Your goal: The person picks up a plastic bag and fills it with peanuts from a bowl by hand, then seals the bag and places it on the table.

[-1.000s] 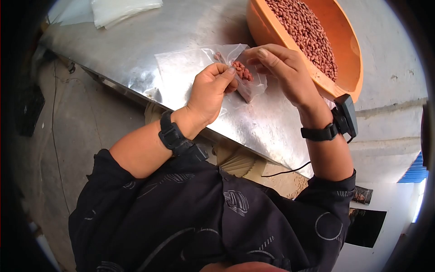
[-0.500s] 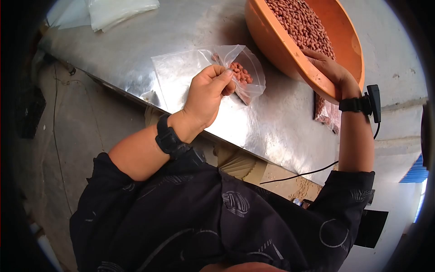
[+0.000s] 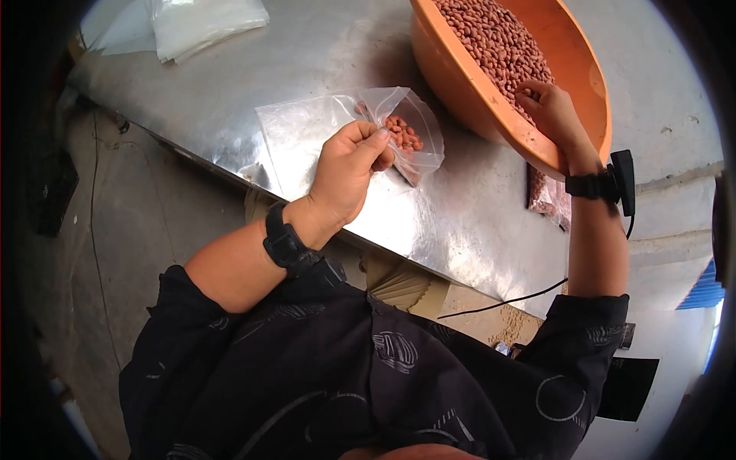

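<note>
My left hand (image 3: 349,165) pinches the edge of a clear plastic bag (image 3: 307,126), which lies partly on the metal table with some reddish nuts (image 3: 404,135) in its open end. Over the orange basin (image 3: 491,111), my right hand (image 3: 553,113) is at the heap of reddish-brown nuts (image 3: 502,46), its fingers curled together. Whether anything is within those fingers is hidden.
Empty clear bags (image 3: 203,24) are stacked at the table's far left. A filled bag of nuts (image 3: 546,195) lies beside the basin at the right. The metal table (image 3: 452,222) has its near edge by my body, with a black cable (image 3: 506,297) below.
My right hand has risen from the basin's near side onto the top of the nuts, and its fingers have curled. The bag's open end has shifted slightly in my left hand.
</note>
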A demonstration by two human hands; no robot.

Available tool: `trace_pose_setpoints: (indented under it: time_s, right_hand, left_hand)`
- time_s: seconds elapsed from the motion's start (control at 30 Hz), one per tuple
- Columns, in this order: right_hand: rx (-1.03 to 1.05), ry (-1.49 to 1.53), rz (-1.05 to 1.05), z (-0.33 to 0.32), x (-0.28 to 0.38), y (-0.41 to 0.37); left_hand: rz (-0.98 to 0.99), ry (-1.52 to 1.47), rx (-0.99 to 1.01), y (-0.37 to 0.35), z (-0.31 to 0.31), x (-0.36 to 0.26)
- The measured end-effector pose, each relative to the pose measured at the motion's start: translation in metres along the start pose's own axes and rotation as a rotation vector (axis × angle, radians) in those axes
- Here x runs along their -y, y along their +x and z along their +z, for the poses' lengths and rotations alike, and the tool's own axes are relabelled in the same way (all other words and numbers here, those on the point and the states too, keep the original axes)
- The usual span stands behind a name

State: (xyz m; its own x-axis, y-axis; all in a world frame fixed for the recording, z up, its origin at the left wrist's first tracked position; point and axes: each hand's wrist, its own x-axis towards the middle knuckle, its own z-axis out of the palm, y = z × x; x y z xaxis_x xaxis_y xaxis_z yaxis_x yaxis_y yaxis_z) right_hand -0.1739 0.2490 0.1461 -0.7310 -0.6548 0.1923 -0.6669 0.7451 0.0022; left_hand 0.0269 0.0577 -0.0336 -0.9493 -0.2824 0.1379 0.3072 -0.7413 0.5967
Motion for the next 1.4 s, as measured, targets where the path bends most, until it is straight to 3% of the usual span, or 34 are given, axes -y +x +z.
trace_pose_setpoints:
  time_s: [0.07,0.17,0.3,0.4,0.53,0.63,0.73,0.97,1.17,1.27,1.4]
  right_hand:
    - [-0.105,0.012,-0.018,0.001,-0.001,-0.002]
    - [-0.163,0.372,0.123,-0.013,0.002,-0.001]
    - [-0.239,1.157,0.053,-0.028,0.041,-0.017]
    - [-0.148,1.451,-0.095,-0.019,0.093,-0.041]
    - [0.098,1.613,-0.039,0.029,0.144,-0.064]
    - [0.084,1.624,0.050,0.064,0.150,-0.059]
    - [-0.098,1.566,0.103,0.084,0.144,-0.045]
    - [-0.267,1.529,0.102,0.108,0.149,-0.026]
    - [0.005,1.552,0.170,0.101,0.135,-0.033]
    - [0.184,1.478,0.068,0.101,0.128,-0.031]
    - [0.111,1.075,-0.037,0.078,0.132,-0.043]
  left_hand:
    - [0.000,0.001,0.001,0.000,-0.001,0.001]
    - [-0.004,0.007,-0.011,0.000,-0.001,0.001]
    - [0.010,0.004,-0.025,-0.001,0.004,0.000]
    - [0.016,-0.008,-0.032,0.000,0.004,0.000]
    - [0.011,-0.007,-0.059,0.000,0.003,0.001]
    - [0.018,-0.001,-0.077,0.001,0.003,0.003]
    - [0.013,0.007,-0.009,0.000,-0.001,0.003]
    - [-0.004,0.018,-0.015,0.000,0.000,0.001]
    - [0.002,0.017,-0.020,0.000,0.000,0.000]
    - [-0.003,0.017,-0.025,0.000,0.000,0.001]
    - [-0.004,0.016,-0.035,-0.001,0.001,-0.001]
